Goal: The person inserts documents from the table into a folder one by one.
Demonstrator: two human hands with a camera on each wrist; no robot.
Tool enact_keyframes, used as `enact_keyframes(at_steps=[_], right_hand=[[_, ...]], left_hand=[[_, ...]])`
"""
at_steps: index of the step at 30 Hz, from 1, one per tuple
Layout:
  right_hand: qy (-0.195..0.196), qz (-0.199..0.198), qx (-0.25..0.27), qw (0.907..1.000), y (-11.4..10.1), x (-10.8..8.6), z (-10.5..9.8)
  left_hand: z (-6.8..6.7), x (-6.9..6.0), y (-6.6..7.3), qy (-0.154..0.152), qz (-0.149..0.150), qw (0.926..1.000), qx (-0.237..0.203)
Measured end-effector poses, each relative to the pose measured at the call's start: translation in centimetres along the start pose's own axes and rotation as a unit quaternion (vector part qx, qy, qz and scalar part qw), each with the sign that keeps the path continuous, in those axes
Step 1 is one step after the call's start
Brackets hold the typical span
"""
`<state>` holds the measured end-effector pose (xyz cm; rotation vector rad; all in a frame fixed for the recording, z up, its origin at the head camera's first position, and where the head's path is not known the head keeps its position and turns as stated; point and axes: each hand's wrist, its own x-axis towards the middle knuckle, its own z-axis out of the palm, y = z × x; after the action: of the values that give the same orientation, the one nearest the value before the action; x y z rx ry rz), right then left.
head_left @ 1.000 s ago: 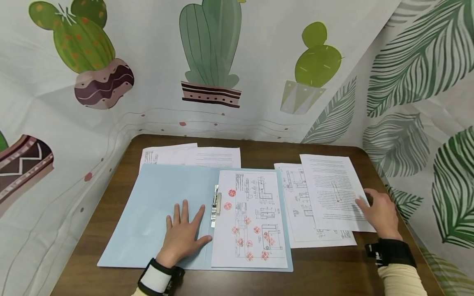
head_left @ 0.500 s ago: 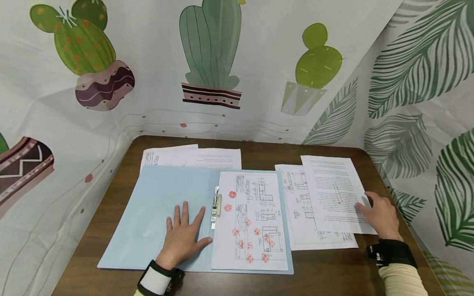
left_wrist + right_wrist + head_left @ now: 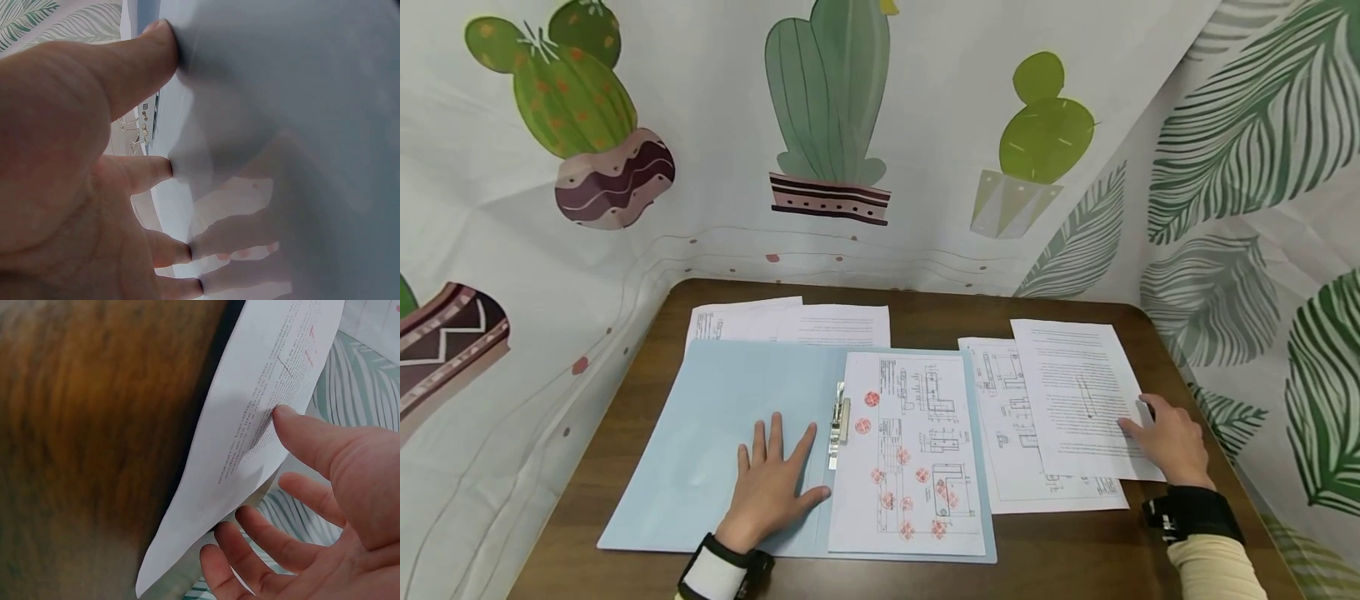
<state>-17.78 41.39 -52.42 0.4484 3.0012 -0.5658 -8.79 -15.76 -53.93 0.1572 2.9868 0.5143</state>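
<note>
On my feed the left hand (image 3: 767, 492) has its fingers spread apart, tips on the folder (image 3: 700, 433); the clip (image 3: 838, 421) and stamped drawing (image 3: 917, 454) lie just to its right. My right hand (image 3: 1172, 442) holds thumb and fingers apart, thumb touching the text sheet (image 3: 1067, 392), which lies to its left over another sheet (image 3: 1011, 475).

Left grip (image 3: 766, 498) palm down, fingers (image 3: 776, 437) spread; right grip (image 3: 1174, 443) loosely bent, thumb (image 3: 309, 439) extended.
</note>
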Motion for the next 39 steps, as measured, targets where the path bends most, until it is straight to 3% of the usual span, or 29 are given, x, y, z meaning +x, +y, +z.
enact_keyframes(at_steps=[18, 26, 32, 39], right_hand=[[-0.007, 0.016, 0.004, 0.9998, -0.77, 0.25, 0.01], [0.025, 0.007, 0.023, 0.9994, -0.53, 0.27, 0.06], [0.071, 0.028, 0.05, 0.9958, -0.38, 0.35, 0.17], [0.083, 0.058, 0.067, 0.9926, -0.28, 0.37, 0.02]], left_hand=[[0.04, -0.15, 0.09, 0.01, 0.003, 0.9999, 0.001], [0.09, -0.24, 0.08, 0.017, 0.006, 0.9998, -0.003], [0.24, -0.21, -0.02, 0.015, 0.006, 0.9999, -0.004], [0.31, -0.18, -0.11, 0.015, 0.005, 0.9999, -0.002]])
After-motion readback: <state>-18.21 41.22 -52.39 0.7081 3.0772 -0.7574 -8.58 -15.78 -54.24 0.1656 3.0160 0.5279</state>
